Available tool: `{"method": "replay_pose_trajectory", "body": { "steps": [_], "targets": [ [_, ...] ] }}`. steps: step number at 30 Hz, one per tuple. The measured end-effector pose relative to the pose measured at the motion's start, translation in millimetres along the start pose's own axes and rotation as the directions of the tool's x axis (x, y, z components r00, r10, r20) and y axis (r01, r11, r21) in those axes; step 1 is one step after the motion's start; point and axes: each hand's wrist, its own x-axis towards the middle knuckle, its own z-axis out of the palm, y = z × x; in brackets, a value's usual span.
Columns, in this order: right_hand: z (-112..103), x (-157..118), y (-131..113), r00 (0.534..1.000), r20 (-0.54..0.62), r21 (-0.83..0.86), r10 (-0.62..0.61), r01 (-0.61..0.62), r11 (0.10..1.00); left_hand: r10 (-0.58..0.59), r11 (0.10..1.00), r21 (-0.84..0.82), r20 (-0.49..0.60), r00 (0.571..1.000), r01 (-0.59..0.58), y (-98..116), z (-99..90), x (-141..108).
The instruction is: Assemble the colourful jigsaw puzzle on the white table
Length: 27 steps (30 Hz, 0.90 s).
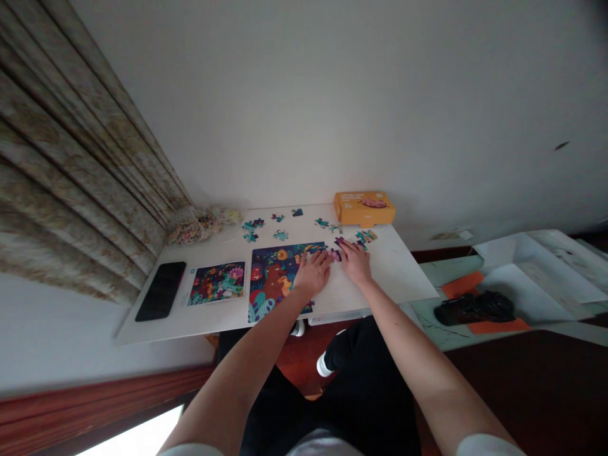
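The fingers [317, 261] of a person's left hand [311, 275] lie spread and unclenched on the upper edge of a partly assembled, brightly coloured jigsaw puzzle [280, 282], at the center of the frame. Just beside them, the right hand [354, 263] rests its fingers [342, 248] on dark purple puzzle pieces [338, 241]; whether they are gripping a piece cannot be told. Loose puzzle pieces [280, 235] lie scattered above the hands on a white counter [394, 275]. A picture card of the puzzle [217, 283] sits left of the puzzle, with a black smartphone [160, 291] farther left. An orange box [364, 209] stands at the counter's far edge, and a clear plastic bag of pieces [190, 227] lies at its far left corner, below a patterned curtain [71, 164]. At right, a black bag [475, 307] sits on orange paper [498, 326] beside a white open box [536, 278].
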Motion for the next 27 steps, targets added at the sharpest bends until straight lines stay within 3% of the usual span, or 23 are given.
{"method": "replay_pose_trajectory", "body": {
  "steps": [3,6,8,27],
  "targets": [
    [-3.9,-4.7,-4.7,0.995,-0.011,0.022,-0.097,0.097,0.995,-0.001,1.000,-0.001,-0.014,1.000,0.001,0.1,0.1,-0.1],
    [-7.4,-12.1,-7.7,0.963,0.042,0.062,-0.267,0.264,0.963,-0.001,1.000,0.002,-0.030,1.000,0.001,-0.3,1.5,-0.3],
    [-8.8,-15.3,-9.1,0.947,0.074,0.064,-0.311,0.307,0.950,0.005,1.000,0.003,-0.041,0.999,-0.005,-0.8,2.9,-0.6],
    [-5.0,-14.3,-7.5,0.959,0.086,0.086,-0.269,0.262,0.961,-0.004,1.000,0.011,-0.003,1.000,0.004,0.7,-2.3,-2.1]
  ]
}}
